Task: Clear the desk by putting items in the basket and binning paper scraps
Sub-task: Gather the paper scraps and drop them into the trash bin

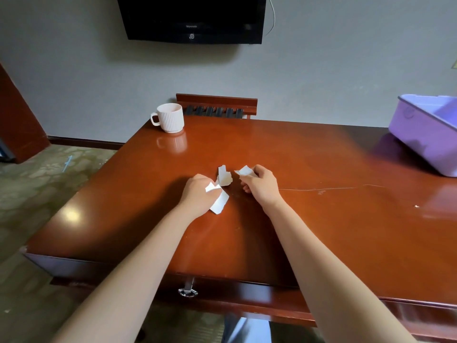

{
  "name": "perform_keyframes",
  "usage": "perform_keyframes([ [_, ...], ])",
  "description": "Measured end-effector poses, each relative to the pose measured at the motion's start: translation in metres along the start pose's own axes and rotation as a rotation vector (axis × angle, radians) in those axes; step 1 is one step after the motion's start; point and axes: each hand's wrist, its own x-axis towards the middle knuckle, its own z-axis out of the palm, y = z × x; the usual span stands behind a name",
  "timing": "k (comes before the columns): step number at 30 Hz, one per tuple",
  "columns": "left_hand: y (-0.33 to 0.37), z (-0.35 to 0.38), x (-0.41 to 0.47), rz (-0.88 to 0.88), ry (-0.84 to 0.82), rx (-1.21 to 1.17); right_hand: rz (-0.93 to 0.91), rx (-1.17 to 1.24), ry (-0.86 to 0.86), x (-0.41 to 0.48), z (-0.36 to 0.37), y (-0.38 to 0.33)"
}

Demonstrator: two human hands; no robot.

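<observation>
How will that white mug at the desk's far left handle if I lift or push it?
The mug looks ceramic: probably rigid, fairly heavy, breakable. On the glossy desk a push would likely slide it, and it stands near the far edge. Its handle faces left, likely the safest grip.

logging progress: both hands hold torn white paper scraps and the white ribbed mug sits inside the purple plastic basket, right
No: the head view shows the white ribbed mug on the brown wooden desk, far left, outside the purple plastic basket.
</observation>
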Motion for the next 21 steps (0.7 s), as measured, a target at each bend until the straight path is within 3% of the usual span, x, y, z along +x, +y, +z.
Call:
perform_keyframes([
  [7, -0.012, -0.007, -0.001, -0.084, 0.279, -0.151, -0.035, -0.219, -0.223, 0.017, 0.011, -0.034],
  [11, -0.029, -0.021, 0.009, -0.186, 0.37, -0.129, -0.026, -0.547, -0.351, 0.027, 0.027, -0.044],
  [14, -0.035, -0.023, 0.013, -0.211, 0.41, -0.195, -0.091, -0.761, -0.343, 0.029, 0.032, -0.044],
  [21, -0.036, -0.022, 0.021, -0.217, 0.455, -0.263, -0.108, -0.625, -0.228, 0.032, 0.025, -0.038],
])
